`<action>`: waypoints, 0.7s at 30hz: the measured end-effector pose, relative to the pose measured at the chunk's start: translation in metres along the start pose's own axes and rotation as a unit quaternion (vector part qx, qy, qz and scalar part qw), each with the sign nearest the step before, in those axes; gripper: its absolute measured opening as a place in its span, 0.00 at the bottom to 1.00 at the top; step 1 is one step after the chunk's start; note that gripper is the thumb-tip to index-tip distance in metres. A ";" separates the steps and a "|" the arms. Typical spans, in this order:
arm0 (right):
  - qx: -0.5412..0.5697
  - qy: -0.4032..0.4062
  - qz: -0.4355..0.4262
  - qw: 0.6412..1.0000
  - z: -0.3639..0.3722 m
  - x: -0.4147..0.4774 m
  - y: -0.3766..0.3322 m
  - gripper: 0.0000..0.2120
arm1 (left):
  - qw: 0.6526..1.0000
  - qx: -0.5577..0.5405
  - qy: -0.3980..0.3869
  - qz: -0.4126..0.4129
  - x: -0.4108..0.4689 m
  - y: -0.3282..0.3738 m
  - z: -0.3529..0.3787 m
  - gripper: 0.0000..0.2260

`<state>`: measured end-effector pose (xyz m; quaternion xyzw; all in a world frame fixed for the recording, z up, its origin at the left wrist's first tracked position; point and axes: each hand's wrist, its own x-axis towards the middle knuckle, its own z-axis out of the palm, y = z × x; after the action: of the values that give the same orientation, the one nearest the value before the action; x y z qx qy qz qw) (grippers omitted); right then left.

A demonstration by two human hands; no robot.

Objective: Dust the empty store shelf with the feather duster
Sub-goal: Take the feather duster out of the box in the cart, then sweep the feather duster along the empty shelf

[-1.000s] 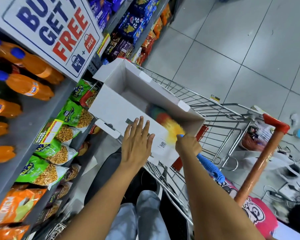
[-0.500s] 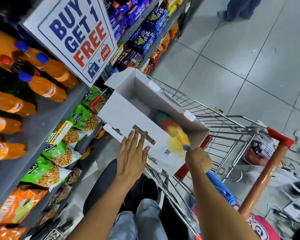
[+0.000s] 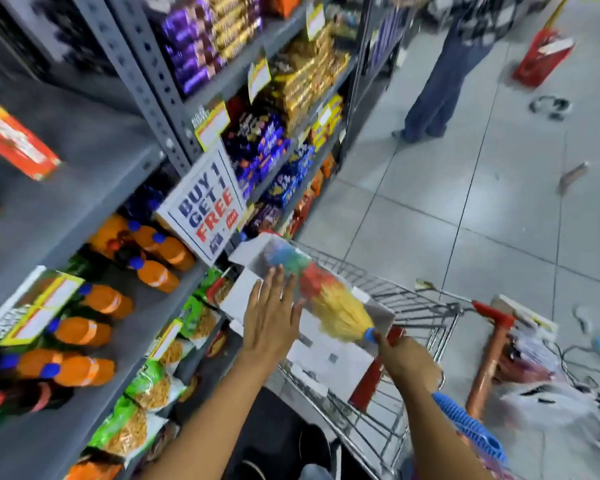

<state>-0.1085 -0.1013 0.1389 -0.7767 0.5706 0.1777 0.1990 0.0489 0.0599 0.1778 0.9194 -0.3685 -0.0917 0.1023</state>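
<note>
At nine to ten o'clock runs a bare grey metal shelf (image 3: 94, 157), empty but for a red-and-orange carton (image 3: 16, 140) at its left end. The left hand (image 3: 271, 320) hovers flat with fingers (image 3: 276, 282) spread, holding nothing. The right hand (image 3: 407, 362) is closed round the blue ribbed handle of the multicoloured feather duster (image 3: 321, 292). Its long axis points toward eleven o'clock over the white cardboard box (image 3: 326, 358) in the wire shopping trolley (image 3: 420, 320), so the shelf lies up-left, and the right hand must likely swing it there.

Grey metal shelf (image 3: 84, 188) motion-blurred, labels unreadable. Standing person in blue jeans (image 3: 440, 81) cut off at top edge.
</note>
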 end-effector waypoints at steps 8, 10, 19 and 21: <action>0.167 0.041 -0.108 0.979 -0.107 -0.038 -0.010 0.31 | 0.989 0.046 0.127 0.059 0.012 0.013 -0.147 0.22; 0.223 0.055 -0.142 0.963 -0.136 -0.046 -0.024 0.32 | 0.983 0.045 0.163 0.074 0.015 0.011 -0.188 0.21; 0.358 0.104 -0.360 0.855 -0.275 -0.096 -0.136 0.32 | 0.912 0.209 0.342 0.084 -0.011 -0.024 -0.359 0.23; 0.363 0.102 -0.415 0.828 -0.299 -0.117 -0.169 0.32 | 0.901 0.220 0.370 0.057 -0.026 -0.039 -0.389 0.23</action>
<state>0.0343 -0.1137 0.4721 -0.8259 0.2353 -0.2214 0.4621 0.1508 0.1520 0.5443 0.8637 -0.3666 0.3444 0.0317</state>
